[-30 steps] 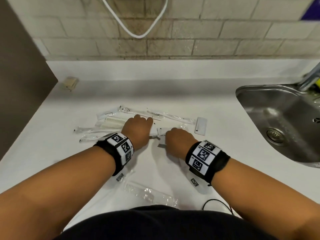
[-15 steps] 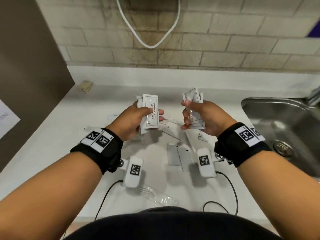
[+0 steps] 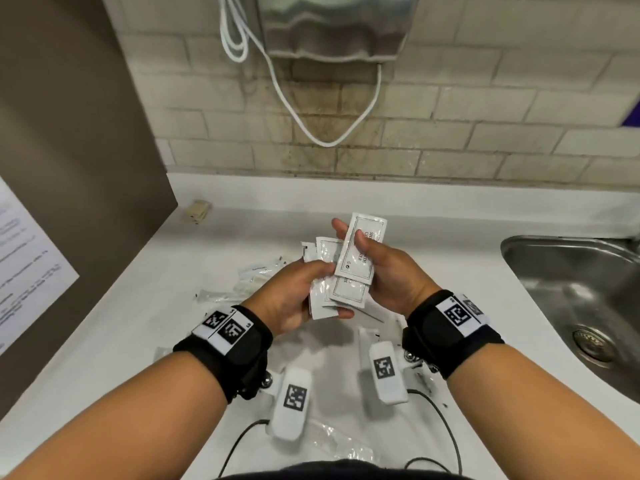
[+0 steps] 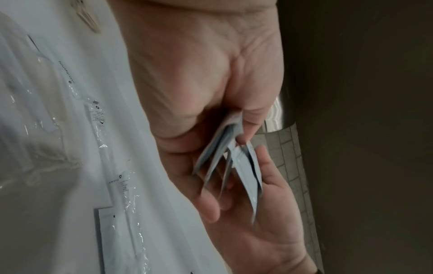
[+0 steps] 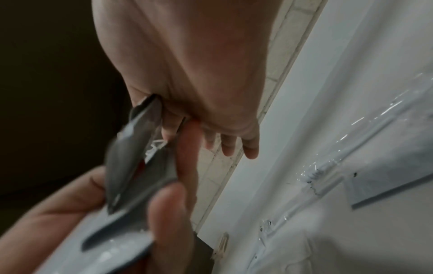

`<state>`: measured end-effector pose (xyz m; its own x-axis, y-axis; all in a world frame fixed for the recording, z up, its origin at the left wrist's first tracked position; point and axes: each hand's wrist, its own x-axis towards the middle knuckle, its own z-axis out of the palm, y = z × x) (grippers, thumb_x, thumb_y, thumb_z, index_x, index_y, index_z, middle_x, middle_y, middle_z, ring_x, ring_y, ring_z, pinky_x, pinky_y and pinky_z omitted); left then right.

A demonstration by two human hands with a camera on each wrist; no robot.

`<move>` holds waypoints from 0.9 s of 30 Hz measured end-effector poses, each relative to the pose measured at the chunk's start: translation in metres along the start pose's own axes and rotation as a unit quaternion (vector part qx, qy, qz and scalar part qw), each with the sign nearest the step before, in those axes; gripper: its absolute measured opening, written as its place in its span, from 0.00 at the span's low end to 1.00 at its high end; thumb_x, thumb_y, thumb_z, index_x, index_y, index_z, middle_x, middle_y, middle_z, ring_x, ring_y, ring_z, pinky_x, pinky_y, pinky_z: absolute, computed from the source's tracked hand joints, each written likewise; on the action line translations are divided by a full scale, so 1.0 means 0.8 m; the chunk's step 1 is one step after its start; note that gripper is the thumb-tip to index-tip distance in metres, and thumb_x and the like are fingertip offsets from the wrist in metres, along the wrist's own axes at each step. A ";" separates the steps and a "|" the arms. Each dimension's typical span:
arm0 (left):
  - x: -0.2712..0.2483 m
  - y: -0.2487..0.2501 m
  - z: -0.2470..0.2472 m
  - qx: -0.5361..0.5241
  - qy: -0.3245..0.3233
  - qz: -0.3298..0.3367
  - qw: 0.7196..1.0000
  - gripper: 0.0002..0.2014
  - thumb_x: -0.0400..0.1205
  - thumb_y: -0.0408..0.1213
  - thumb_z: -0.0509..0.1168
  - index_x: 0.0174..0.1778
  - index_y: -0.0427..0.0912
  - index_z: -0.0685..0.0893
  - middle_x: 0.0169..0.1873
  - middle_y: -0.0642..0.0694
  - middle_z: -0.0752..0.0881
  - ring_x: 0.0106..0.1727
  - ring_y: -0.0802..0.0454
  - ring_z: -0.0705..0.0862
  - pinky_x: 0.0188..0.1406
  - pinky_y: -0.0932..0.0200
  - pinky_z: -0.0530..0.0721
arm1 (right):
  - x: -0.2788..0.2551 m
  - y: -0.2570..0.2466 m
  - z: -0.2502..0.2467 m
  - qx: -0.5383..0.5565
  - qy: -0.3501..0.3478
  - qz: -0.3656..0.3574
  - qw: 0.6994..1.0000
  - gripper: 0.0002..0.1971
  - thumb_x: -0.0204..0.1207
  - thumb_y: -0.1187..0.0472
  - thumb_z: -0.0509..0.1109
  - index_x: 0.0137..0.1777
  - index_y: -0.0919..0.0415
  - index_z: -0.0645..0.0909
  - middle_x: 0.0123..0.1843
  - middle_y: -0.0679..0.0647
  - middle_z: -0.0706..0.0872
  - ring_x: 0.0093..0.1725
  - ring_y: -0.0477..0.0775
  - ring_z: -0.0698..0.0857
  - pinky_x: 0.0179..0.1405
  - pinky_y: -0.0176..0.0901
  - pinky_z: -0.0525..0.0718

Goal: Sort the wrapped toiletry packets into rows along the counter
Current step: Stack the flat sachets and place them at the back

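Above the white counter (image 3: 433,237) my two hands meet and hold a fanned stack of white printed sachets (image 3: 341,292). My left hand (image 3: 311,289) grips the lower part of the stack, thumb on top and fingers beneath. My right hand (image 3: 349,237) pinches the top sachet (image 3: 362,249), which stands higher than the others. The left wrist view shows the sachets (image 4: 230,166) edge-on between both hands. In the blurred right wrist view the sachets (image 5: 131,159) are also edge-on. Clear-wrapped toothbrush packets (image 3: 256,275) lie on the counter left of my hands.
A steel sink (image 3: 571,292) is set in the counter on the right. A metal hand dryer (image 3: 336,26) with a looping white cable (image 3: 311,129) hangs on the tiled wall. A brown panel (image 3: 69,133) bounds the left. A clear packet (image 3: 332,441) lies at the front edge.
My hands rose from the counter with sachets in each, held them apart, then came together into one fanned stack. The view has tilted up toward the wall.
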<state>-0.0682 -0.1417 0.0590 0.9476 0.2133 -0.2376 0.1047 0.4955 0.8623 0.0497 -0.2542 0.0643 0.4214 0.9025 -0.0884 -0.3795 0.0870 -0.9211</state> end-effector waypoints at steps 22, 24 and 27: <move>0.013 0.007 -0.069 0.022 0.011 0.026 0.999 0.14 0.79 0.17 0.61 0.53 0.36 0.84 0.40 0.40 0.91 0.36 0.44 0.91 0.33 0.52 0.89 | 0.040 -0.027 -0.019 -0.142 0.241 -0.160 0.947 0.08 0.83 0.52 0.63 0.47 0.53 0.79 0.28 0.43 0.79 0.25 0.45 0.76 0.25 0.38 0.72; 0.015 0.008 -0.068 0.017 0.010 0.032 0.999 0.15 0.76 0.18 0.64 0.55 0.35 0.84 0.42 0.39 0.91 0.38 0.43 0.91 0.35 0.51 0.89 | 0.034 -0.023 -0.018 -0.132 0.237 -0.150 0.951 0.08 0.85 0.53 0.61 0.45 0.53 0.78 0.26 0.43 0.76 0.24 0.45 0.73 0.23 0.37 0.69; 0.017 0.007 -0.067 0.031 0.012 0.024 0.999 0.16 0.76 0.19 0.66 0.58 0.35 0.83 0.42 0.40 0.91 0.37 0.45 0.91 0.32 0.53 0.89 | 0.026 -0.014 -0.006 -0.119 0.215 -0.125 0.961 0.07 0.83 0.53 0.64 0.48 0.54 0.81 0.29 0.47 0.77 0.26 0.46 0.74 0.24 0.37 0.72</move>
<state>-0.0707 -0.0908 0.0365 0.9445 0.2562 -0.2053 0.0785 0.4311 0.8989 0.0669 -0.2388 0.0711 0.7959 0.6037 0.0456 -0.0447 0.1337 -0.9900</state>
